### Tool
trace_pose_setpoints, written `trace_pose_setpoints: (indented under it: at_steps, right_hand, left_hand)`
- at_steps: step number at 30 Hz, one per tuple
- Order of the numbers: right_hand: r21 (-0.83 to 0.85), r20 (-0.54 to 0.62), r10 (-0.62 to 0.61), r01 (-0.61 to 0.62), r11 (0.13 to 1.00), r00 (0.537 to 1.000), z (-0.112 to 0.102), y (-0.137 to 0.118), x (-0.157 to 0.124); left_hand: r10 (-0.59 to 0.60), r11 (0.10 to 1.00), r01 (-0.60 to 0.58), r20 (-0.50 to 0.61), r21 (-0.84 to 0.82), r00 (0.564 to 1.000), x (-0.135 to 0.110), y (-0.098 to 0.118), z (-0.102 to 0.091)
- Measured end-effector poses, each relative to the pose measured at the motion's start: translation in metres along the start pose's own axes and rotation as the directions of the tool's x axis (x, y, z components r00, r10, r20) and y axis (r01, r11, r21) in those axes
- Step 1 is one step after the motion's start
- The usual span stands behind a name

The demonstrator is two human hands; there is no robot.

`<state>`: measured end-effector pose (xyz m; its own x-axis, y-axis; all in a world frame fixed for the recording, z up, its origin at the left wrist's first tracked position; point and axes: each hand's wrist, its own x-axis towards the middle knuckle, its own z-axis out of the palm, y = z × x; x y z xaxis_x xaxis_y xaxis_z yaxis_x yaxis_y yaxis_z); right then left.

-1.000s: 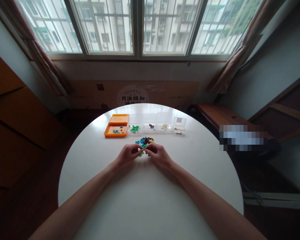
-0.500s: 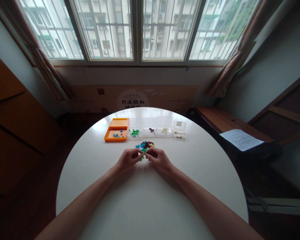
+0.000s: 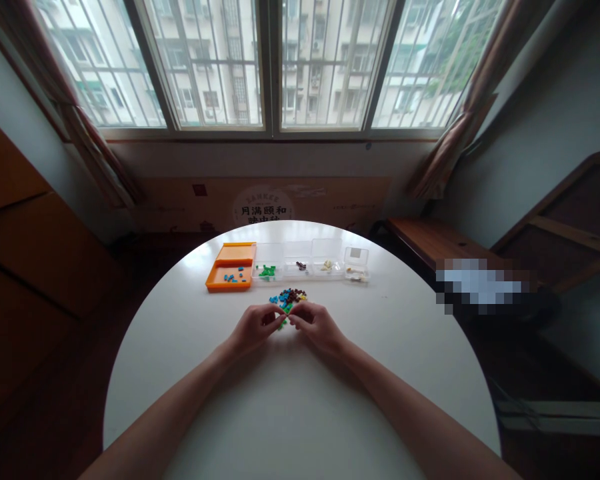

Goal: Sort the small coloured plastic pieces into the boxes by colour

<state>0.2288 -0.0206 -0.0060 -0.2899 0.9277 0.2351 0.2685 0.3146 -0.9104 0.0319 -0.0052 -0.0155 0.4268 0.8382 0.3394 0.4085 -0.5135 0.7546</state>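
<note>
Over the near side of a pile of small building bricks, my left hand and my right hand meet fingertip to fingertip. Each hand is closed in a pinch; whatever sits between the fingertips is too small to make out. Blue bricks lie at the pile's left, dark brown bricks at its back right, and a few yellow pieces at the right edge. Green bricks show just behind my fingers, partly hidden by them.
Behind the pile on the round white table stands an open orange box with several blue bricks. To its right, clear lidded boxes hold green bricks, brown pieces and cream pieces. A wooden bench stands at right.
The whole view has shifted slightly, so the table sits a little lower in the picture. Both hands stay pinched together at the same place by the pile.
</note>
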Motion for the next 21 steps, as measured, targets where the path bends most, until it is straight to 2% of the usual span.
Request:
trace_pose_setpoints:
  at_steps: [18,21]
  right_hand:
    - [0.016,-0.004,0.003,-0.003,1.000,1.000,0.0012,0.0022,0.0012]
    - [0.065,-0.024,0.021,-0.019,0.998,1.000,0.0029,-0.0007,-0.0005]
  left_hand:
    - [0.001,1.000,-0.001,-0.012,-0.001,1.000,0.0001,0.0036,-0.0002]
    - [-0.033,0.998,0.031,-0.040,-0.054,0.999,-0.0002,0.0032,0.0000]
